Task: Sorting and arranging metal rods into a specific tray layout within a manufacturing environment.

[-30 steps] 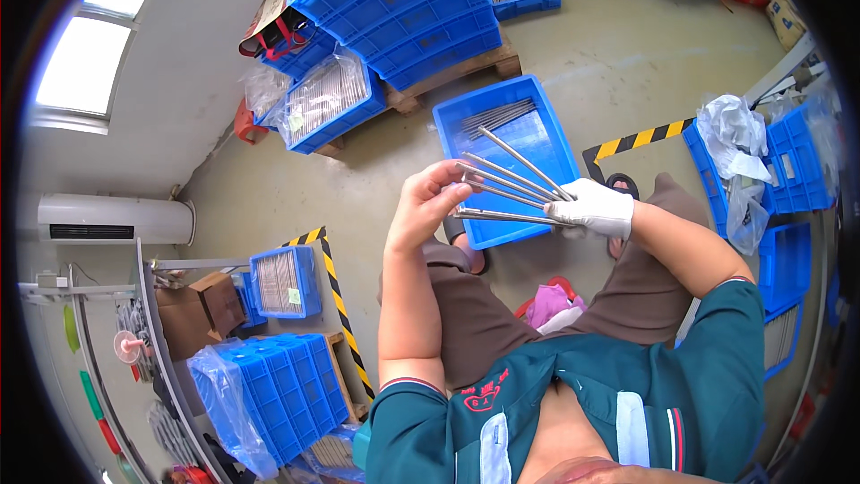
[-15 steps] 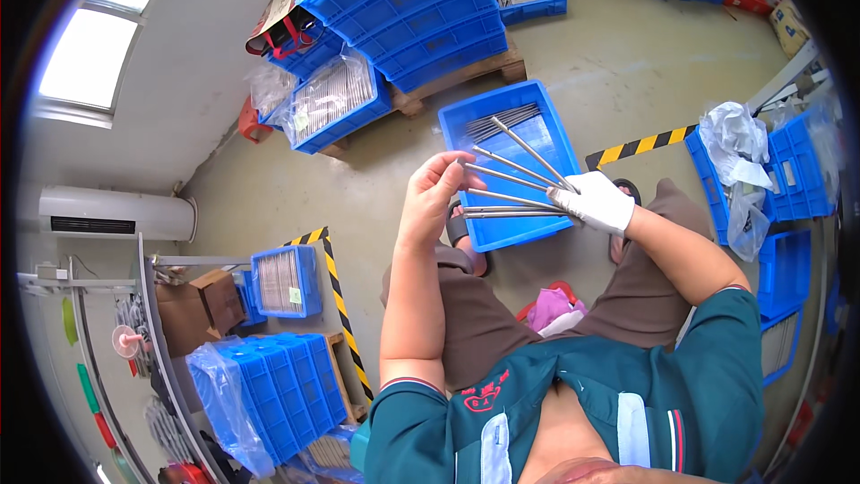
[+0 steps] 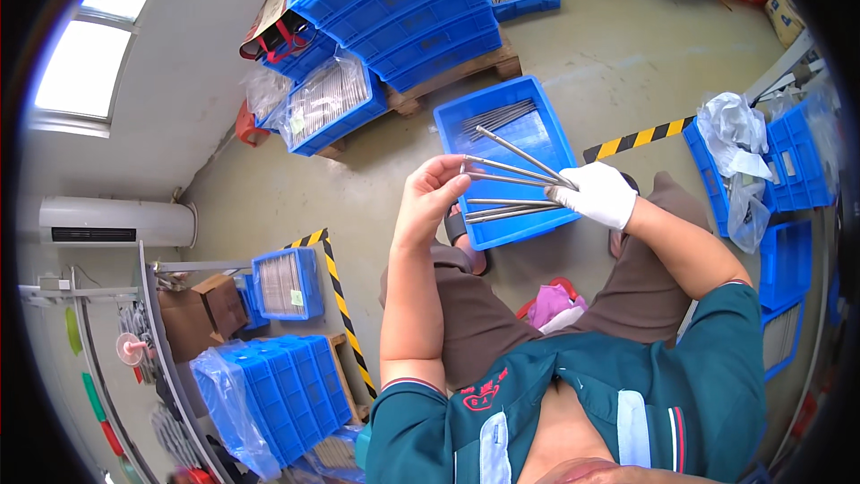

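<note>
My right hand [image 3: 602, 197], in a white glove, is closed round one end of several thin metal rods [image 3: 515, 169], which fan out to the left. My bare left hand [image 3: 432, 197] is at their far ends, thumb and fingers pinching a rod's tip. Below the rods is a shallow blue plastic bin [image 3: 557, 136] on the floor between my feet. More dark metal rods [image 3: 498, 118] lie side by side at the bin's far end. My right hand hides the near ends of the held rods.
Stacked blue crates [image 3: 408, 22] stand on a wooden pallet [image 3: 459, 77] beyond the bin. Another crate stack [image 3: 285, 394] is at the lower left, and plastic-covered crates [image 3: 788, 166] are at the right. Black-and-yellow tape [image 3: 638, 139] marks the floor.
The fan of rods has shifted: its upper rods sit lower and closer together. My left fingers have changed their grip at the rod tips. My right hand keeps its hold.
</note>
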{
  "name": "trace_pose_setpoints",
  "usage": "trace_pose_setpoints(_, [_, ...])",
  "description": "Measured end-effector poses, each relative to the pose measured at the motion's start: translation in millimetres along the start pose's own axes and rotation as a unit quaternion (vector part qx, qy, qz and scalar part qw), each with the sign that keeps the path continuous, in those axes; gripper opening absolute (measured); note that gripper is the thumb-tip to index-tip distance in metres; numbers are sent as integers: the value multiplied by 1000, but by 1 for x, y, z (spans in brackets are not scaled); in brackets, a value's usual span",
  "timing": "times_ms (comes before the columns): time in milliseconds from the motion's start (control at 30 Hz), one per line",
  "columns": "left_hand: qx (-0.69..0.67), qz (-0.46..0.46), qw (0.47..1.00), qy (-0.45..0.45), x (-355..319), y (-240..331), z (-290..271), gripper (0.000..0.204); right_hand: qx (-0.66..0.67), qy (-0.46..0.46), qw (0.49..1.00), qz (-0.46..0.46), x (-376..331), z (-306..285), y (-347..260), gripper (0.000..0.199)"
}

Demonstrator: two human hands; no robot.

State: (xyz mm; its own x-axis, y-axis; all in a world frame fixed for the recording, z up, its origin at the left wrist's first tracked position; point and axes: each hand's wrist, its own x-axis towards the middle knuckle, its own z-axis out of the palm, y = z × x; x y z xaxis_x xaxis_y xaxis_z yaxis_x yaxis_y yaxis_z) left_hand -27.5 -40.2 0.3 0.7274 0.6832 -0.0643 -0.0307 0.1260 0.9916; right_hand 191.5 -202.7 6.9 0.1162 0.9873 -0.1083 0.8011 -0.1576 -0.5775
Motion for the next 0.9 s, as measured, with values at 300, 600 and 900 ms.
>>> trace_pose_setpoints(300, [33,-6,999,-5,1,-6,-6,24,-18,-3,1000,11,-1,-2,-2,43])
trace_pose_setpoints(600, [27,25,999,-16,3,8,-2,27,13,-55,998,3,-3,1,4,43])
trace_pose_setpoints(900, [38,-21,999,-32,0,7,-5,25,-36,-52,998,1,-3,2,-3,40])
